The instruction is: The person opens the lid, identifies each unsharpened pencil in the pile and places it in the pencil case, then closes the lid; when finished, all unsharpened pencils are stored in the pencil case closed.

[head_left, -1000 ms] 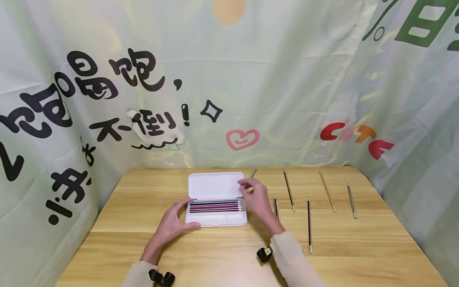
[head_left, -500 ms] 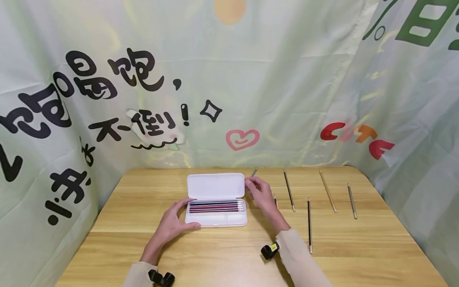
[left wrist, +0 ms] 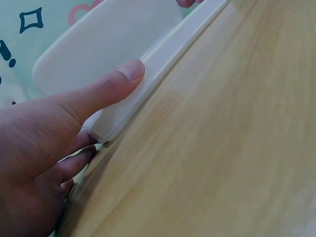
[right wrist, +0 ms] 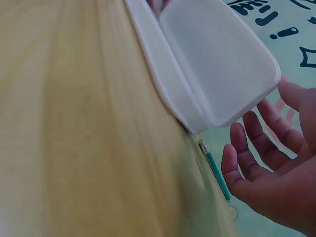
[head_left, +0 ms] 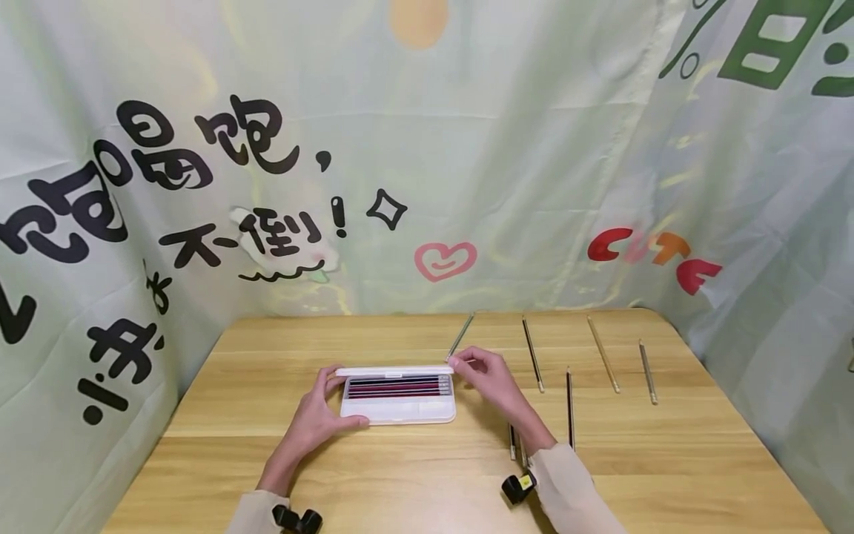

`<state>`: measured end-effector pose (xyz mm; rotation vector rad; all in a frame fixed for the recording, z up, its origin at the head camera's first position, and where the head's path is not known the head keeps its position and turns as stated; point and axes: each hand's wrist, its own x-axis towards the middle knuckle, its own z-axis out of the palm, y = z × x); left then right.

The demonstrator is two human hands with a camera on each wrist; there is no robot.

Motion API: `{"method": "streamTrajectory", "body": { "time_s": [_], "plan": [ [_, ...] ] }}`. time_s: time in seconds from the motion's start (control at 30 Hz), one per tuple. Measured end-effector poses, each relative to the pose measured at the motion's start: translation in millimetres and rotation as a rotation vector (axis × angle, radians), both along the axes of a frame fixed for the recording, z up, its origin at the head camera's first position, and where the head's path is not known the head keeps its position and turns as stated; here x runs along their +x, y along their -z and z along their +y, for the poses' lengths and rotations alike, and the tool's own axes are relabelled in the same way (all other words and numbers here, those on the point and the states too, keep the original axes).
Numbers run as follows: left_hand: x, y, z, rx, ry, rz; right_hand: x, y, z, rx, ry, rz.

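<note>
A white pencil case (head_left: 380,412) lies on the wooden table with several dark and red pencils (head_left: 394,389) in its back compartment. Its lid (head_left: 395,371) is tilted up from the rear hinge, partway down. My left hand (head_left: 312,414) grips the case's left end, thumb (left wrist: 113,86) on the front wall and fingers behind. At the lid's right corner, my right hand (head_left: 494,380) pinches the edge with thumb and index finger, the other fingers (right wrist: 259,143) loosely curled. Just behind the case lies a green pencil (head_left: 459,336).
Loose pencils lie to the right: a black pencil (head_left: 533,354), a wood-coloured pencil (head_left: 603,354), a grey pencil (head_left: 648,373) and another black pencil (head_left: 570,408). More pencils (head_left: 512,443) are partly hidden by my right forearm. A printed curtain (head_left: 507,170) hangs behind the table.
The lid has swung from leaning back to tilting forward over the case. My right hand moved to the lid's right edge and brought it forward. My left hand keeps its hold.
</note>
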<state>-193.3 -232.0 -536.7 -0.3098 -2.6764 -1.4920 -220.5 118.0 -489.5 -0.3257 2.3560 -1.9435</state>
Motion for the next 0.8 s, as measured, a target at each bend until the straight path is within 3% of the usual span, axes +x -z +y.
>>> {"method": "streamTrajectory", "body": {
  "time_s": [0.13, 0.37, 0.8],
  "plan": [
    [-1.2, 0.9, -1.6, 0.042, 0.043, 0.027, 5.8, 2.6, 3, 0.079, -0.115, 0.045],
    [-0.7, 0.9, -3.2, -0.034, 0.091, 0.073, 9.9, 10.4, 8, 0.132, -0.248, 0.088],
    [1.0, -1.3, -2.8, -0.019, 0.1, 0.098, 15.0, 10.2, 3, 0.196, -0.276, 0.116]
  ]
}}
